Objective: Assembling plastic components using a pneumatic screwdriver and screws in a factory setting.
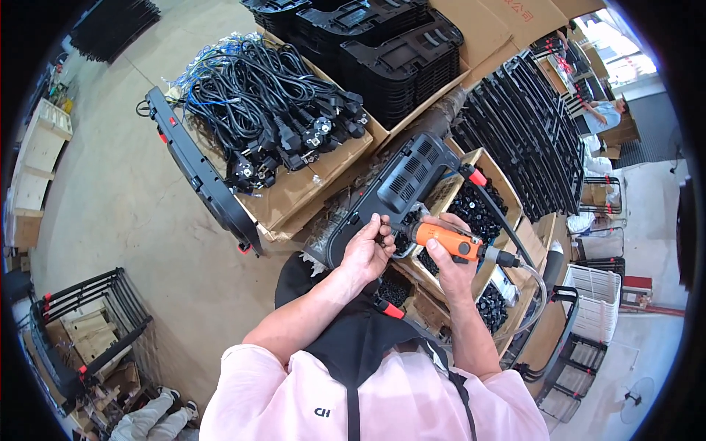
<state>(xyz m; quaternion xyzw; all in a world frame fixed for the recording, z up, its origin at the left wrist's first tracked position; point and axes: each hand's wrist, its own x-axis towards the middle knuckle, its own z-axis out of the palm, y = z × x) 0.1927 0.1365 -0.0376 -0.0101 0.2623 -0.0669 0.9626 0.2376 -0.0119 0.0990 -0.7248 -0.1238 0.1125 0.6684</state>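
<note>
In front of me lies a long black plastic housing (408, 173) with vent slots and red end pieces. My right hand (452, 268) is wrapped round an orange air screwdriver (445, 241), with a hose running from its rear. The tool points left, its tip close to the fingers of my left hand (368, 251). Those fingers are curled together at the near edge of the housing; whatever they hold is too small to make out. Just beyond the screwdriver, a wooden bin holds black knob-like parts (478, 206).
To the left, a cardboard box (294, 198) is heaped with black power cables (257, 103). Another black housing (198, 173) leans on its side. Stacked black panels (401, 66) stand behind, black frames (515, 136) to the right. A person (603, 114) is at the far right.
</note>
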